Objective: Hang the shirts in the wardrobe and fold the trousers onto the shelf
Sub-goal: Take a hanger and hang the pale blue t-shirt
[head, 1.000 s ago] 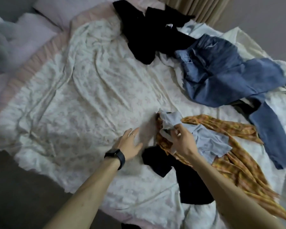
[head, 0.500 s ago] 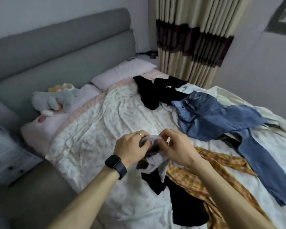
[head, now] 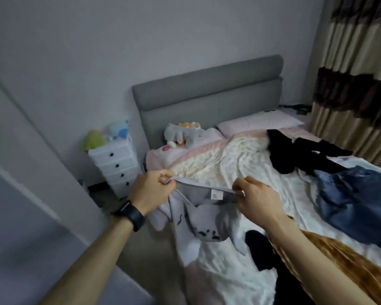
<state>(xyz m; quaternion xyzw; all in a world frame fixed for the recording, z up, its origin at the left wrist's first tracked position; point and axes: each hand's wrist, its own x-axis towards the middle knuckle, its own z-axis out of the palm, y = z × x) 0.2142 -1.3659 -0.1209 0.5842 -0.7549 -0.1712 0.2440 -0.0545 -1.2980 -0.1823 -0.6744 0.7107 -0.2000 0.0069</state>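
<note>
Shirt [head: 205, 225] neck-up, long axis vertical, collar in pinch of left hand [head: 151, 190] and right hand [head: 256, 197]

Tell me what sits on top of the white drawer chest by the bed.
A green plush toy and a blue one on the chest. Whatever lies behind them is hidden.
</note>
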